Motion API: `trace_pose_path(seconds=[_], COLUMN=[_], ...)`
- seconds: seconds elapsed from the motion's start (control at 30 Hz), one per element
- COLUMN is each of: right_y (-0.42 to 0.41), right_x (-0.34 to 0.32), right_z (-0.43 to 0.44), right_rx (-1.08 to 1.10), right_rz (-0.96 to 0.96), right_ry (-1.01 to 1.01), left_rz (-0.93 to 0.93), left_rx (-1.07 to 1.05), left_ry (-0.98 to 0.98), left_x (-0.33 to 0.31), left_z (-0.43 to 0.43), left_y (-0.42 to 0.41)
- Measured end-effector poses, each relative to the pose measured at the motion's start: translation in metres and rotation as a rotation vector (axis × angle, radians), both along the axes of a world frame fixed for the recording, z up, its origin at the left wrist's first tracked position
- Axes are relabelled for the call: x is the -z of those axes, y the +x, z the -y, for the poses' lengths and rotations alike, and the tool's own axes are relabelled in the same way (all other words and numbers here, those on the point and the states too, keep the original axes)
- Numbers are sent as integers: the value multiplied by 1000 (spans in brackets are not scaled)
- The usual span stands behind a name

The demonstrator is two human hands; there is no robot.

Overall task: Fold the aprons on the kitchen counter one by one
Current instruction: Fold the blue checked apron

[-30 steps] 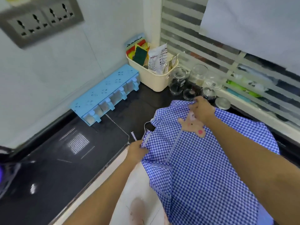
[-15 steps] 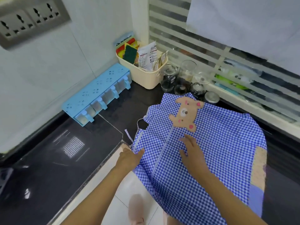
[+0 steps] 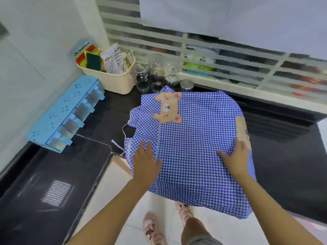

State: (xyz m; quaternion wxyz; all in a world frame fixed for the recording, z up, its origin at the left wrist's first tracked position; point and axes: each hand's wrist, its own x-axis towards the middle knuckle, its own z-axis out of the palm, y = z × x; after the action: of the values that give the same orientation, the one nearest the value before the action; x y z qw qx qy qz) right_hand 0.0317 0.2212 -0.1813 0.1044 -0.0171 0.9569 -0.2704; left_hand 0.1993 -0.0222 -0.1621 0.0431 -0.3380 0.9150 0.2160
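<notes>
Pressing with straight fingers, the left hand [image 3: 146, 163] and right hand [image 3: 237, 157] flatten the apron [image 3: 191, 138]; the right has slid from centre to edge (packet [image 3: 112, 59] print unreadable).

Bare forearms [image 3: 113, 209], grey shorts [image 3: 206, 242] — pink sandals [image 3: 154, 228] with small ornaments on top.

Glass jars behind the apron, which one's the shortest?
The squat jar at the cluster's right end, with a flat silvery lid, by the checked apron's far edge; the other jars stand taller.
</notes>
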Motion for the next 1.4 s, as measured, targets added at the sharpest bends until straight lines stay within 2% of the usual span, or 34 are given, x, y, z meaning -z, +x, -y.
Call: trace_pose_path(seconds=[0.07,0.17,0.27,0.37,0.43,0.6,0.77,0.9,1.0,1.07,1.1,1.2,1.27,1.33,1.4], right_y=[-18,-43,-58,-72,-82,-93,-85,-87,-78,-56,-44,-25,-23,-20,-19], right_x=[-5,-13,-23,-35,-37,-28,-14,2,17,4,-8,-22,-16,-12,-9], right_z=[-20,-39,-43,-38,-36,-39,-110,-184,-233,-245,-244,-243,-244,-242,-239], right_rx=[109,263,282,284,266,351,439,786,970,1044,1011,975,1039,1174,1239], right_rz=[86,285,387,566,644,607,548,554,438,308,246,150,142,203,259], right_ry=[24,-135,-262,-438,-471,-480,-621,-731,-818,-862,-858,-874,-873,-866,-839], left_rz=[69,192,315,372,406,446,384,366,374,353,327,251,272,283,193], left_rx=[104,115,125,159,177,211,331,500,529,438,335,-47,-190,-237,-262], left_ry=[45,98,86,95,112,143,176,138,77,18,7,99,176,363,620], left_x=[5,16,29,32,30,24,22,22,18,14,11,0,-1,-1,-4], left_z=[-19,-40,-54,-57,-59,-61,-105,-144,-168,-177,-176,-152,-133,-122,-125], left_y=[-10,-24,-27,-32,-39,-43,-51,-79,-105,-120,-125,-133,-135,-136,-136])
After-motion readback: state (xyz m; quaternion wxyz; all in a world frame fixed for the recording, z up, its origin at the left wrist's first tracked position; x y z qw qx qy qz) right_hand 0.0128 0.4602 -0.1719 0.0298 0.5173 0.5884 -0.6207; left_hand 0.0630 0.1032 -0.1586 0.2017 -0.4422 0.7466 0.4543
